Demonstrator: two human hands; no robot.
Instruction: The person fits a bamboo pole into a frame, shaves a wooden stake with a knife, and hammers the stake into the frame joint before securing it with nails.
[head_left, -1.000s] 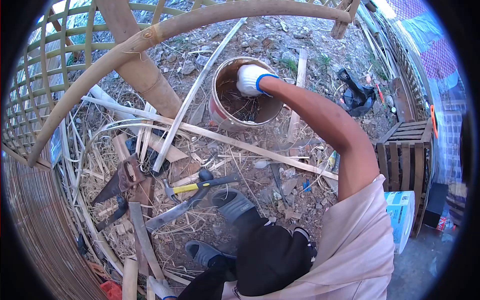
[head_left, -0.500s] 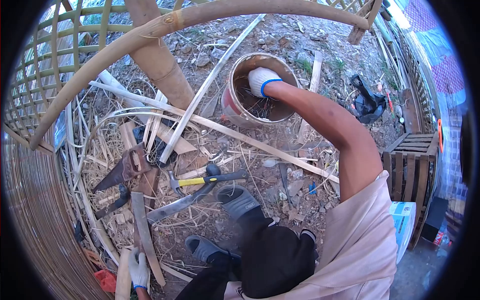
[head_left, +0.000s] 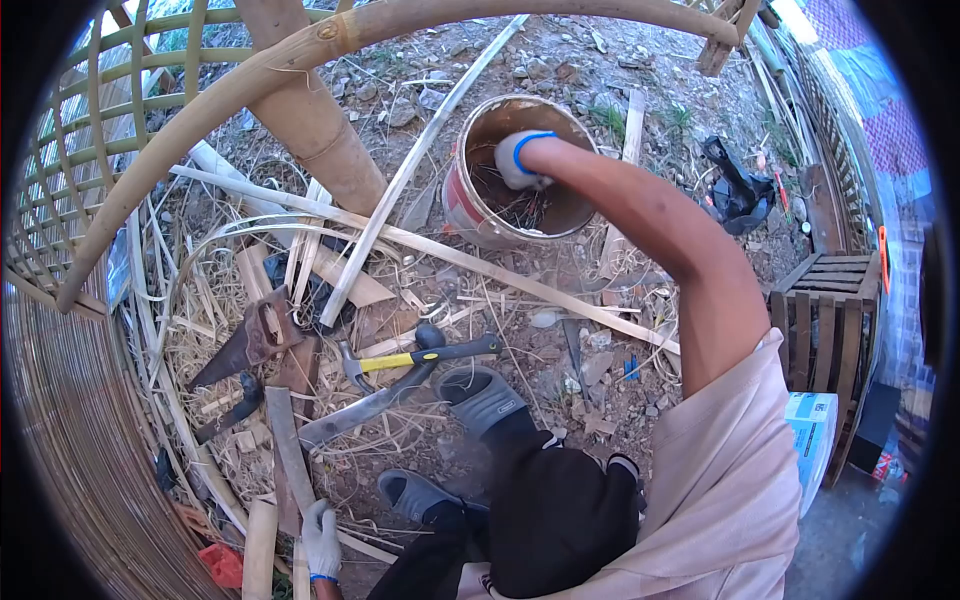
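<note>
My right hand (head_left: pixel 516 163), in a white glove with a blue cuff, reaches inside a wide paint bucket (head_left: pixel 468 208). Dark, thin metal pieces, perhaps nails (head_left: pixel 523 208), lie at the bucket's bottom under the hand. Its fingers point down and are hidden, so their grip cannot be made out. At the lower left, my gloved left hand (head_left: pixel 322 545) lies over the lower end of a flat wooden slat (head_left: pixel 289 445), its fingers bent around it. A cut bamboo piece (head_left: pixel 260 550) is just left of that hand.
Among shavings lie a yellow-black hammer (head_left: pixel 420 357), a handsaw (head_left: pixel 245 340) and a long blade (head_left: pixel 365 407). Long strips (head_left: pixel 440 262) cross the ground before the bucket. A curved bamboo frame (head_left: pixel 210 85) arches overhead. A slatted crate (head_left: pixel 825 325) and black bag (head_left: pixel 738 190) are at right.
My right hand has turned and shifted slightly lower inside the bucket. My left hand has moved right, from beside the bamboo piece onto the slat's lower end.
</note>
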